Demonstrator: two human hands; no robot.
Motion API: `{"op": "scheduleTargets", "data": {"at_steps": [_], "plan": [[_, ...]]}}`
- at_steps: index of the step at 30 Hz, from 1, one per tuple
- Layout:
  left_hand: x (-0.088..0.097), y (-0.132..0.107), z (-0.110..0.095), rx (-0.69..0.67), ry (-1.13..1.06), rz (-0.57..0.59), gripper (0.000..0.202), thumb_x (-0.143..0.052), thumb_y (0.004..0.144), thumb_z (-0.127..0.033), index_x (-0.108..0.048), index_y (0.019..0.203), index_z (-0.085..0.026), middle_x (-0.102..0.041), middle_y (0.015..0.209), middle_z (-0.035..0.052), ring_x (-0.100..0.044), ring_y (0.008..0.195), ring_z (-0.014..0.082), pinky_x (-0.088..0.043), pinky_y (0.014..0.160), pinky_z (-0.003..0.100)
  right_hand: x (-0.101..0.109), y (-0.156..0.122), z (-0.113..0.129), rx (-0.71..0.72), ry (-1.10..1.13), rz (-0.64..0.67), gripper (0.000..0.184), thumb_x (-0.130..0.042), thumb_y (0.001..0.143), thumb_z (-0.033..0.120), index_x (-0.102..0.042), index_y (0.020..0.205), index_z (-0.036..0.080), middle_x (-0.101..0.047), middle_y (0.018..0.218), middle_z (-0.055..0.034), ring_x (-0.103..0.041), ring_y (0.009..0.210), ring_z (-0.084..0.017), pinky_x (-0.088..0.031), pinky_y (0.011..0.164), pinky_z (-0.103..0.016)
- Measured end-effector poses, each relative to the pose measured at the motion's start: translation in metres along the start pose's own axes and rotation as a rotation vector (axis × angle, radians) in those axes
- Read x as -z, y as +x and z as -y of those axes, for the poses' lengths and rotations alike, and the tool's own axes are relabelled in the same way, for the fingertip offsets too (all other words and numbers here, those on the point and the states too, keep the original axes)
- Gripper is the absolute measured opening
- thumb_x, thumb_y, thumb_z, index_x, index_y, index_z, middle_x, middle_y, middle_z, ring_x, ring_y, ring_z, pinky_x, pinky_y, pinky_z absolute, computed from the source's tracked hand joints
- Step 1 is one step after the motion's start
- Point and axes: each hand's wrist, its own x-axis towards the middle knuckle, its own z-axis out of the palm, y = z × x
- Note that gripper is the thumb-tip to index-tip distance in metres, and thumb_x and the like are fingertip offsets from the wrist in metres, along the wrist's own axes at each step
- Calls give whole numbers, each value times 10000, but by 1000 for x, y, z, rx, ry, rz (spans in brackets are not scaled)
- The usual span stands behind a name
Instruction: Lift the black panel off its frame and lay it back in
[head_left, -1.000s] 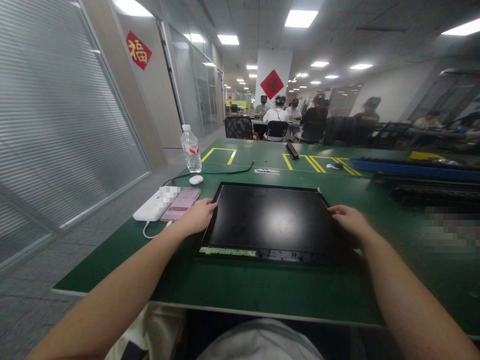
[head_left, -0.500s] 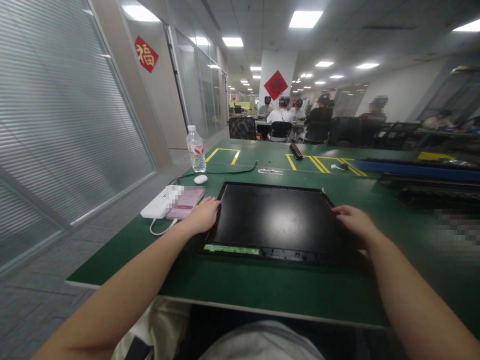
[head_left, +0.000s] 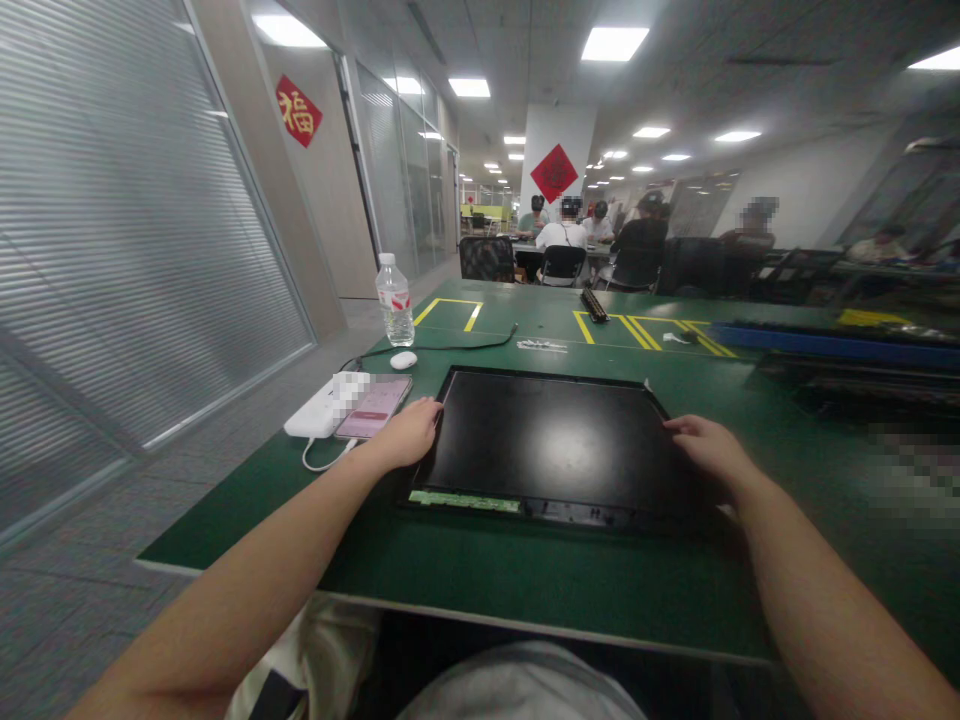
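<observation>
A black LCD panel [head_left: 517, 430] lies flat on the green table in front of me, a bright reflection on its dark face. A green circuit strip [head_left: 465, 501] runs along the left part of its near edge. My left hand [head_left: 412, 432] grips the panel's left edge, fingertips at the rim and thumb hidden. At the opposite side, my right hand [head_left: 705, 445] holds the right edge with its fingers closed on the frame. A small pale tab [head_left: 648, 385] sticks up at the far right corner of the panel.
Left of the panel lie a phone [head_left: 376, 405], a white power bank [head_left: 319, 408] with a cable, and a white earbud case [head_left: 403, 360]. A water bottle [head_left: 394, 300] stands behind them. Blue and black strips [head_left: 810, 338] lie at right. People sit at farther tables.
Both hands stay on the panel's edges and the panel lies in the same place. Only the camera view has shifted very slightly.
</observation>
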Motion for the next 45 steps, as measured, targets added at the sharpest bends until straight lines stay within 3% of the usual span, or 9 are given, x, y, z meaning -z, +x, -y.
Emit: {"op": "scheduleTargets", "data": {"at_steps": [7,27,33,45], "plan": [[1,-1,-3,15,-24,11,526,-373,918,-105,-555,1401,-6,-540,1506,254,-452,1459,299,-325,1213,412,1,-2,2,12,15,-19,312,-660,711,173,-798,987,220,-741,835,-47,-654,751,-183,-467,693,-260],[-1,0,-1,-7,-117,-26,588,-393,927,-123,-445,1508,-44,-501,1554,222,-452,1461,290,-332,1208,428,1,-1,5,-24,-42,8,328,-635,745,170,-787,1034,206,-748,903,-64,-667,778,-192,-464,685,-273],[1,-1,-4,16,-102,-7,617,-380,906,-91,-446,1517,-46,-462,1581,215,-399,1492,293,-314,1222,438,0,0,1,25,-22,-1,314,-658,733,188,-790,1016,218,-737,851,-58,-661,777,-198,-474,706,-277],[1,0,-1,17,-37,0,578,-378,916,-146,-531,1461,-30,-489,1558,217,-438,1468,299,-340,1214,436,0,-5,4,41,-24,0,377,-648,741,211,-774,1096,237,-717,800,-31,-638,754,-188,-469,705,-272]]}}
